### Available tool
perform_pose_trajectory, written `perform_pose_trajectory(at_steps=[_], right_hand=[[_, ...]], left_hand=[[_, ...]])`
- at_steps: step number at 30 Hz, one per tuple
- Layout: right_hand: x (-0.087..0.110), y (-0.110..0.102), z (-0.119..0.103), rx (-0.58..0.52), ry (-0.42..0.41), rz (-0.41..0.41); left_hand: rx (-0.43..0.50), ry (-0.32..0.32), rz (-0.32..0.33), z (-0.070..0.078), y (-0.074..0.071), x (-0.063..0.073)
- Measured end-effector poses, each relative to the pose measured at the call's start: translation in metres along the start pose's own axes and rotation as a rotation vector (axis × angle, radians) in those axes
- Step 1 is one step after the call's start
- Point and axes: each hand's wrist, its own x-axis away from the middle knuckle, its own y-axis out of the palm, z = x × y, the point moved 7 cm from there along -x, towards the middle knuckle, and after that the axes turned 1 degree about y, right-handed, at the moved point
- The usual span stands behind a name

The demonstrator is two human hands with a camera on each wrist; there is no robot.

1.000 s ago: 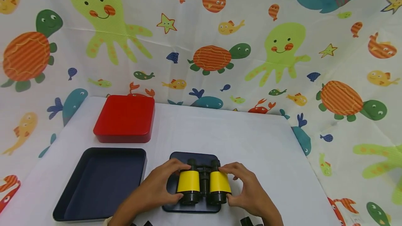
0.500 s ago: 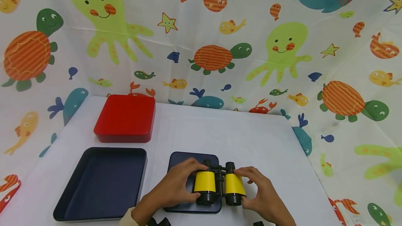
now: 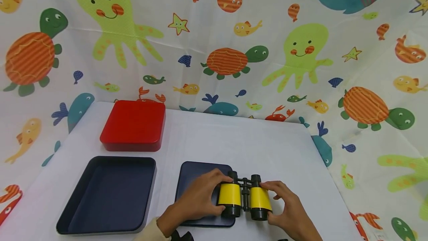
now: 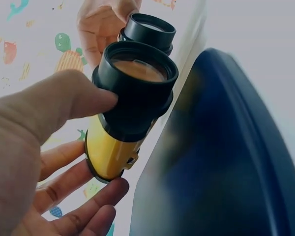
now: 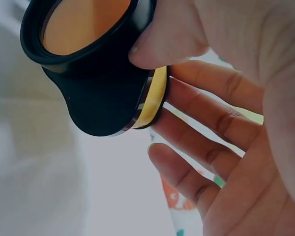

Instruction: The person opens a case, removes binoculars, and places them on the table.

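Both hands hold a pair of yellow and black binoculars (image 3: 230, 194), one at each barrel. In the head view the left hand (image 3: 200, 194) grips the left barrel between thumb and fingers, and the right hand (image 3: 289, 209) grips the right barrel. The left barrel overlaps the right part of a flat dark blue lid (image 3: 190, 177), while the right barrel is over the white tabletop. Up close in the left wrist view, the left thumb presses the black lens end of the binoculars (image 4: 132, 93), with fingers under the yellow part. In the right wrist view the right thumb lies against the other lens end.
A dark blue open tray (image 3: 110, 192) lies on the left of the white table (image 3: 267, 144). Behind it sits a red box (image 3: 133, 125). A sea-animal curtain (image 3: 207, 18) hangs along the back and sides of the table.
Both hands have carried the binoculars to the right, from the middle of the dark blue lid to its right edge. The lid, tray and red box have stayed in place.
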Motion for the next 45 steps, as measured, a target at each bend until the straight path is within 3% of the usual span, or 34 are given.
perform_pose_trajectory(at_steps=[17, 29, 45], right_hand=[[-0.002, -0.017, 0.021, 0.065, 0.016, -0.001], [-0.004, -0.025, 0.044, 0.084, 0.090, -0.027], [-0.007, -0.030, 0.061, 0.093, 0.129, -0.053]], left_hand=[[0.007, 0.048, -0.006, 0.008, 0.019, -0.025], [0.022, 0.062, -0.039, 0.012, 0.036, -0.047], [0.003, 0.096, -0.046, 0.015, 0.050, -0.059]])
